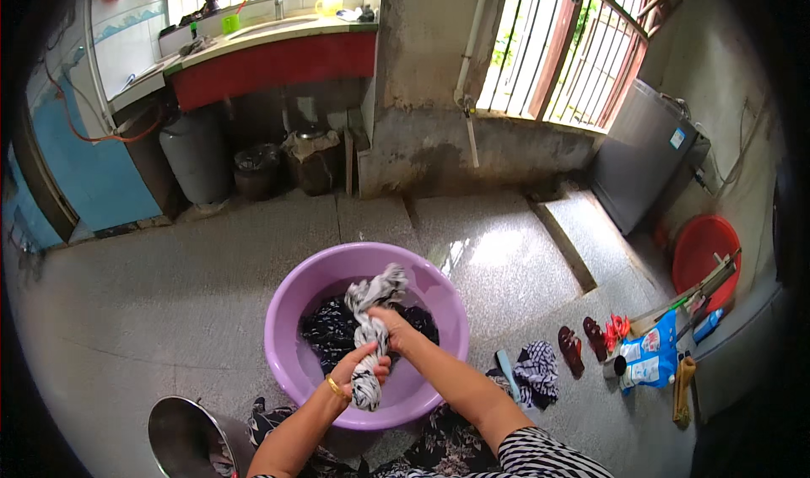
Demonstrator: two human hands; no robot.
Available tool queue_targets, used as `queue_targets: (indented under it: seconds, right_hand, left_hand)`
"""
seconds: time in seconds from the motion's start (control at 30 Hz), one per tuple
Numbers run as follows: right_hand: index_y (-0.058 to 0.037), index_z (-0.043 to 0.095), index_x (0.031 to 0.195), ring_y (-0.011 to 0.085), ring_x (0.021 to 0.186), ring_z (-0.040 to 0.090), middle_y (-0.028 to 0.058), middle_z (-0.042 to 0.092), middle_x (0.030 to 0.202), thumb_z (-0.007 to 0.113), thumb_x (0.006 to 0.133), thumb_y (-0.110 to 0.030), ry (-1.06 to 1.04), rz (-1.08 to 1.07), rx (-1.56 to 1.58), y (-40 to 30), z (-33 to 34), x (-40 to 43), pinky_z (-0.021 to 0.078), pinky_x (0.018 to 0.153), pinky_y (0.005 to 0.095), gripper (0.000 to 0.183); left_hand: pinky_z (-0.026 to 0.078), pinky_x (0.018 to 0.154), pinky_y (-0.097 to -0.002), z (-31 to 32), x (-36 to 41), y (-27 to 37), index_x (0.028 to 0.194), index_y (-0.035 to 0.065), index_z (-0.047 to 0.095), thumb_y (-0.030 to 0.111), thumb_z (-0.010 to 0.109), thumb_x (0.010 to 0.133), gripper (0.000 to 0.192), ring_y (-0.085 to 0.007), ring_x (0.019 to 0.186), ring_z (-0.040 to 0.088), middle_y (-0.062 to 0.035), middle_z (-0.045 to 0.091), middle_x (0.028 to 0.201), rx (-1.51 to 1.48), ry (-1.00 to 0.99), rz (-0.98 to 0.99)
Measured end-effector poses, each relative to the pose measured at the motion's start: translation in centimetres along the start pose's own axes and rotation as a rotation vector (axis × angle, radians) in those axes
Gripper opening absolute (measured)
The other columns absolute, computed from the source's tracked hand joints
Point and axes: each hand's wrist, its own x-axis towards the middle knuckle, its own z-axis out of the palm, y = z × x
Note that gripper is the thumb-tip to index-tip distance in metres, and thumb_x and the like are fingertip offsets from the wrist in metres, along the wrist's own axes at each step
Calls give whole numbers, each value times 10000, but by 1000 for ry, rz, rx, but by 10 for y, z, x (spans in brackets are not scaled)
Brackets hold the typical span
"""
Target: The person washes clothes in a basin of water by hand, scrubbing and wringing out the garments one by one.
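Both my hands grip a twisted white cloth with black markings [371, 337] over a large purple plastic basin [282, 326]. My left hand [361, 370], with a gold bangle at its wrist, holds the lower part. Farther up, near the middle of the twist, my right hand [393, 329] is closed around it. The cloth's loose, bunched end sticks out beyond the right hand. Below it in the basin, dark wet fabric [326, 332] lies in water. Parts of that fabric are hidden by the cloth and my hands.
A metal bucket [183, 440] stands at lower left with cloth inside. To the right lie a patterned cloth [538, 373], a light-blue brush [506, 373], dark red sandals [571, 351] and a blue-white detergent bag [652, 354]. A red basin [705, 259] leans against the right wall.
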Motion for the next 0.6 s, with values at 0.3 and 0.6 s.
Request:
queue_targets:
  seconds: [0.3, 0.6]
  right_hand:
    - [14, 520, 837, 364, 793, 530, 250, 536, 833, 528, 622, -220, 371, -248, -1646, 25, 5, -5, 421, 712, 414, 319]
    - [72, 366, 1055, 382, 818, 516, 260, 526, 873, 458, 688, -351, 306, -360, -1477, -1, 12, -10, 407, 719, 397, 567]
  left_hand:
    - [436, 445, -231, -60, 27, -2, 798, 49, 459, 194, 484, 789, 147, -136, 516, 506, -82, 506, 652, 416, 113, -75]
    - [287, 862, -531, -28, 0, 38, 1108, -53, 378, 378, 309, 801, 534, -449, 993, 392, -259, 422, 1085, 255, -146, 181]
